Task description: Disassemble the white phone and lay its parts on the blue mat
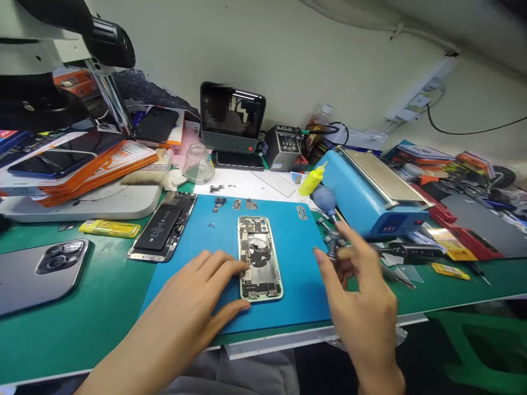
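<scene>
A phone housing point(260, 258) with its internals exposed lies on the blue mat point(296, 285). My left hand point(206, 291) rests at its left side; the fingers are stretched out, with fingertips on the housing's edge and the thumb near its bottom corner. To the right of the housing, my right hand point(358, 291) is raised over the mat's edge, with its fingers curled around a short grey metal tool point(333, 244). Its exact kind is unclear. Small metal plates point(251, 204) and a camera module point(220, 201) lie above the housing. A detached screen with a battery on it point(164, 227) lies to the left.
A grey phone point(45, 271) lies at left, near a yellow packet point(109, 228). Behind stand a glass jar point(198, 164), a dark display point(233, 118) and a soldering station point(283, 147). A blue heating machine point(354, 192), an air blower point(324, 198) and a yellow bottle point(313, 180) occupy the right.
</scene>
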### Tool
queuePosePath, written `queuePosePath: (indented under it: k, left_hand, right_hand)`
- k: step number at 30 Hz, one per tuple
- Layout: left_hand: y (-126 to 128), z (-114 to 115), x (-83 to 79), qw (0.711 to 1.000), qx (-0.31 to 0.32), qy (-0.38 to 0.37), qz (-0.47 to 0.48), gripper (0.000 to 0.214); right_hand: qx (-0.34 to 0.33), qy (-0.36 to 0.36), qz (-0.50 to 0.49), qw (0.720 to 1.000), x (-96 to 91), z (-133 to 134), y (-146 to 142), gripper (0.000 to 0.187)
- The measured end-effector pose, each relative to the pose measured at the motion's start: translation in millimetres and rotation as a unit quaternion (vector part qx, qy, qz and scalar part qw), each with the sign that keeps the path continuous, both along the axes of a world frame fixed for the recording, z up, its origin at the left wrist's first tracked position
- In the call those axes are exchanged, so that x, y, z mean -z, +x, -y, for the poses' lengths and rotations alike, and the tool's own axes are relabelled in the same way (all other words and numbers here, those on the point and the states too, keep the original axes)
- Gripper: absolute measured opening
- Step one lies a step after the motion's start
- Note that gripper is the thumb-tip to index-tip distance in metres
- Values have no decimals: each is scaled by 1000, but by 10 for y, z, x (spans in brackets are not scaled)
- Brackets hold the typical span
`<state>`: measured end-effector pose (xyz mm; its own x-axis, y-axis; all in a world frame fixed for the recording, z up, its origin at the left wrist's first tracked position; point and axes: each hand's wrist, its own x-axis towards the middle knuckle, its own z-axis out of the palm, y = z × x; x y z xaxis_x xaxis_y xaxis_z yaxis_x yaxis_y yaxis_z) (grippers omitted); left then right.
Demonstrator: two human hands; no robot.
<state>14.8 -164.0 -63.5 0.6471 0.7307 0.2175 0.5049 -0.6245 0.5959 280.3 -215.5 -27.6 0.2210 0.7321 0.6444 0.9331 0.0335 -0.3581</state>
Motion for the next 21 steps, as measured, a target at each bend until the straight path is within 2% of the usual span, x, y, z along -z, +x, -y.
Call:
queuePosePath:
  k: [1, 3, 6, 9, 12, 14, 17, 21]
  left_hand:
    - [1, 4, 5, 1000, 1, 9, -1, 34]
    - [2, 10, 12, 1000, 1, 28, -4, 35]
    - [6, 15, 28, 999, 0, 53, -8, 37]
    - [18, 18, 49, 998, 0, 68, -7, 39]
    - [34, 21, 63, 997, -2, 80, -11, 40]
    - [40, 21, 64, 996, -2, 86, -16, 39]
    - [38, 19, 52, 996, -1, 85, -21, 39]
    - [33, 18, 32, 997, 2, 71, -25, 39]
  right_hand:
    - [-4, -52, 63, 997, -18, 11, 139, 47]
    - [-53, -118, 163, 978, -27, 29, 372, 41]
    - [-98, -171, 226, 954, -14, 44, 565, 41]
    - [-84, -182, 217, 955, -25, 32, 647, 40]
    - [5, -182, 187, 965, -77, -20, 748, 43]
    - [53, -209, 175, 961, -117, -68, 826, 45]
    - [55, -253, 170, 951, -150, -129, 889, 45]
    - [49, -246, 173, 953, -144, -167, 843, 48]
